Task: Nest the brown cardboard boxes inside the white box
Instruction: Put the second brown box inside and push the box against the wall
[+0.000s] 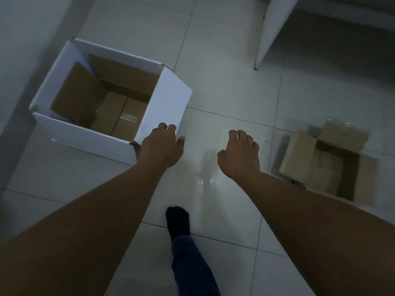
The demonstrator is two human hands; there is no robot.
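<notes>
White box [64, 133] sitting on floor [224, 92], already holding one brown box [119, 97] inside. Second brown box [327, 163] waiting on floor at right, flaps open. Left hand [163, 146] and right hand [240, 155] hanging empty, fingers loosely curled. Looking about half done.

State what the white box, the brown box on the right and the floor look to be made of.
White box: likely corrugated cardboard, matte white outside, plain brown inside; folded flaps and frayed corners suggest it.
Brown box: unfinished kraft cardboard, matte, with creased open flaps; a glossy strip on one flap may be tape.
Floor: probably glazed ceramic or porcelain tile, pale and glossy, with grout lines and soft reflections.
</notes>
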